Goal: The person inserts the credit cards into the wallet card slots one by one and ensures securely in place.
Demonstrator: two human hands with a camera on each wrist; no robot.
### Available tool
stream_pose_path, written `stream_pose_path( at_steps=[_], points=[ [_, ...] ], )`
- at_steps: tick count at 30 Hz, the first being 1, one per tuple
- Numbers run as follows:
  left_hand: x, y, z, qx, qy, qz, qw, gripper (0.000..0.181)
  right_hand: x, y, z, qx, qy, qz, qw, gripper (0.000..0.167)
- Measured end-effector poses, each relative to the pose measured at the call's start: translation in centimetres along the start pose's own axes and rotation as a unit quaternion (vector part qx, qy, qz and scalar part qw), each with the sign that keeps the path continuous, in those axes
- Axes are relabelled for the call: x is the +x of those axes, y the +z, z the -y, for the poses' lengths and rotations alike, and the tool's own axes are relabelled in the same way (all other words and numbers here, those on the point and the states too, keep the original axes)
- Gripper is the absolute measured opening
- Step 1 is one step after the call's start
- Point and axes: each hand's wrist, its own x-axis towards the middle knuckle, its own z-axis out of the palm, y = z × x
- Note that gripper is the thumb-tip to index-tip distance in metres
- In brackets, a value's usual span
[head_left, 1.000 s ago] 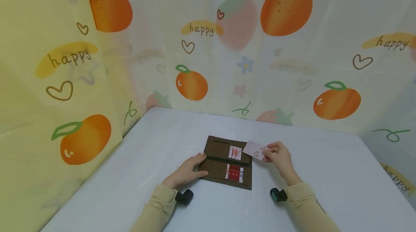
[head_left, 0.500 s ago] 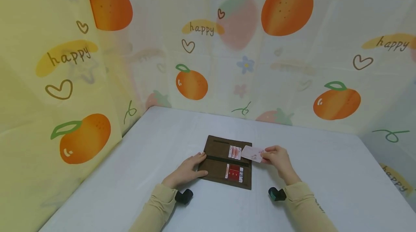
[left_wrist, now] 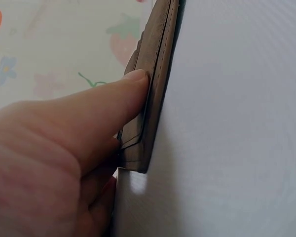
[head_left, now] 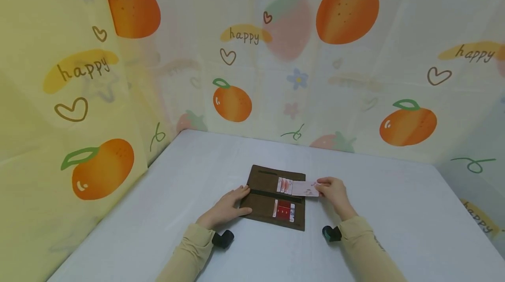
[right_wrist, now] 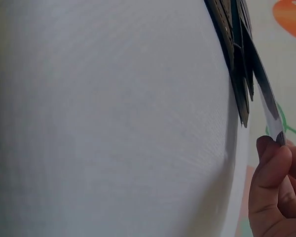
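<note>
A brown wallet (head_left: 262, 182) lies spread flat on the table, with several cards in its slots. My left hand (head_left: 225, 206) rests on its left edge. In the left wrist view, the thumb of the left hand (left_wrist: 74, 116) presses on the wallet (left_wrist: 158, 54) near a corner. My right hand (head_left: 334, 194) pinches a pale pink card (head_left: 304, 188) by its right end. The card's left end meets the row of cards in the upper half; whether it is inside a slot I cannot tell. Sideways on, the card (right_wrist: 269, 94) slants above the wallet (right_wrist: 232, 59), with the right hand (right_wrist: 276, 182) gripping its end.
A fan of cards (head_left: 285, 185) sits in the upper half of the wallet, and red and white cards (head_left: 284, 210) in the lower half. White cloth covers the table (head_left: 221, 150). Fruit-printed sheets (head_left: 252, 67) hang behind and at the sides.
My right hand has brought the card left and lower, levelling it from a tilt against the upper row of cards. The left hand has stayed on the wallet.
</note>
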Motion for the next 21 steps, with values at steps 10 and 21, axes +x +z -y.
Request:
stream_pose_path(
  at_steps=[10,21],
  points=[
    [-0.1,-0.1,-0.2,-0.008,0.002,-0.004,1.0,0.069,0.0,1.1,0.1,-0.025,0.004,0.029,0.9993,0.022],
    [0.0,0.1,0.3,0.0,0.014,-0.003,0.9999,0.07,-0.4,1.2,-0.1,-0.087,-0.017,0.117,0.9892,0.037]
  ],
)
